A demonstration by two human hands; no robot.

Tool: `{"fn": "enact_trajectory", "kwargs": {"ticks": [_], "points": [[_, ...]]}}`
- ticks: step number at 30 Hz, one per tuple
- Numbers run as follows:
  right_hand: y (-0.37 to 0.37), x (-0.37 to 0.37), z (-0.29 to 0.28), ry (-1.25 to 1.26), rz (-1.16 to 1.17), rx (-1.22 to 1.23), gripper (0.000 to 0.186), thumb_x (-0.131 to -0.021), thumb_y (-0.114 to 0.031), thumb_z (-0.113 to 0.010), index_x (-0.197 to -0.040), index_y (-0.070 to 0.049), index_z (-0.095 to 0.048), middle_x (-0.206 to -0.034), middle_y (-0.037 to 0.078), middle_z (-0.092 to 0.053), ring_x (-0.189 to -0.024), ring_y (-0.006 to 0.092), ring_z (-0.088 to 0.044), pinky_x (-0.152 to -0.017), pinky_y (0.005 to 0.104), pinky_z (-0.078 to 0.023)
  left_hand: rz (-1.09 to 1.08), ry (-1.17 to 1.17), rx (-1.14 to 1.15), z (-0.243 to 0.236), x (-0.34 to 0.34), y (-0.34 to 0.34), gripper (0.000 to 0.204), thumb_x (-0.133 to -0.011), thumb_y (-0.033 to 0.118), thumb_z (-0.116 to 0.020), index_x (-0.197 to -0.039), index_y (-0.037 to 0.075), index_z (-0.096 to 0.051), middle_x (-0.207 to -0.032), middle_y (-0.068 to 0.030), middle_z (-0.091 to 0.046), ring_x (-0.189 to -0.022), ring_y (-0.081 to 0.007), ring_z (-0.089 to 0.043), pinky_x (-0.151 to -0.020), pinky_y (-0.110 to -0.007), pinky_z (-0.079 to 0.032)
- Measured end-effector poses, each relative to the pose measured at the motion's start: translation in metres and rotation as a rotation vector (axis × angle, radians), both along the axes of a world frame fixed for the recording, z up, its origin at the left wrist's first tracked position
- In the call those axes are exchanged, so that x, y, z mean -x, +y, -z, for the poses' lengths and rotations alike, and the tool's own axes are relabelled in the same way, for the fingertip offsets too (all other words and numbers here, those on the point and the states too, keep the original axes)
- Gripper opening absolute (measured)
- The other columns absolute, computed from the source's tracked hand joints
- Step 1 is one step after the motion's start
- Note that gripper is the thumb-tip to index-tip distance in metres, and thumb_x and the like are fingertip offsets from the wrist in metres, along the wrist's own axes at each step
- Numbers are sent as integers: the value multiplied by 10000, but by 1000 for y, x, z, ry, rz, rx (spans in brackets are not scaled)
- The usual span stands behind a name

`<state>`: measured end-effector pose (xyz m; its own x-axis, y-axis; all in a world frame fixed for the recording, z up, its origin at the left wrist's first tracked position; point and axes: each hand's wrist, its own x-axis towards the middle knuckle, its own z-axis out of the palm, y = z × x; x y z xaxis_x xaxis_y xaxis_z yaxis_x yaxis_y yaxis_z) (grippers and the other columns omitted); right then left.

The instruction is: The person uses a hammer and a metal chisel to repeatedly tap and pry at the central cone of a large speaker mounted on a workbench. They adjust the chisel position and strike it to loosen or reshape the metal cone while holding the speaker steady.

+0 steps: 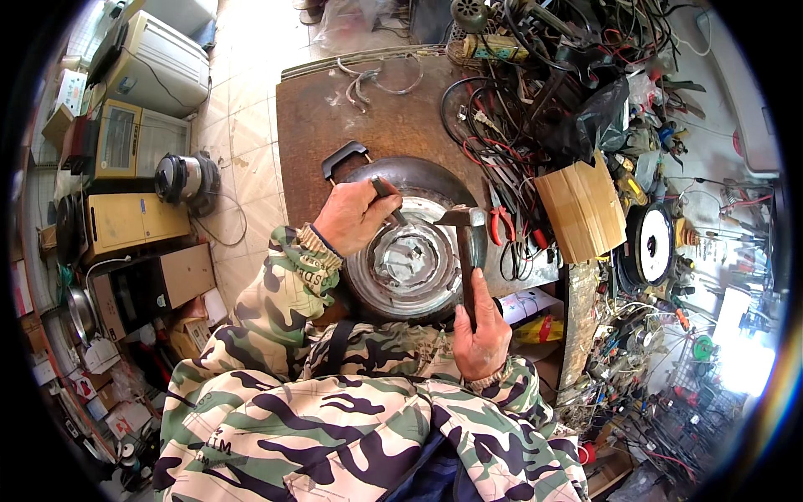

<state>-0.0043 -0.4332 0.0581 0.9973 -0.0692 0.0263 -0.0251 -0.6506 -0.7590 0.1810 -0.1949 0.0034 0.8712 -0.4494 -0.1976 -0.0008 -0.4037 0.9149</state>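
On the workbench in front of me lies a round dark pan (422, 171) with its underside up. Its grey metal base (406, 259) has raised rings and a rough, broken-looking middle. A black side handle (343, 157) sticks out at the pan's far left. My left hand (347, 217) is closed around a short dark chisel (386, 189), its lower end at the upper part of the ringed base. In my right hand (483, 341) is a hammer (464, 218), gripped low on the handle. The hammer head hovers over the pan's right side, apart from the chisel.
Red-handled pliers (502, 225) lie right of the pan. Behind them are tangled cables (473, 113), and a cardboard box (581, 211) stands at the bench's right edge. A bent metal tube (368, 81) rests at the far side. Appliances (138, 226) line the left.
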Motion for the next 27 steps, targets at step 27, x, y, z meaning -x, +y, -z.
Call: {"fn": "enact_trajectory", "kwargs": {"ticks": [27], "points": [[2,5,-4,81,-7,-47,691,-942,26,-690,-1603,-25,-495,-1027,276,-721,-865,448,-730,-754,481,-596,332,-99,-115,-33,-18,-22,184,-1041,145,-672,-1085,-24,-728,-866,-190,-732,-802,-342,-743,-755,-407,-570]]}}
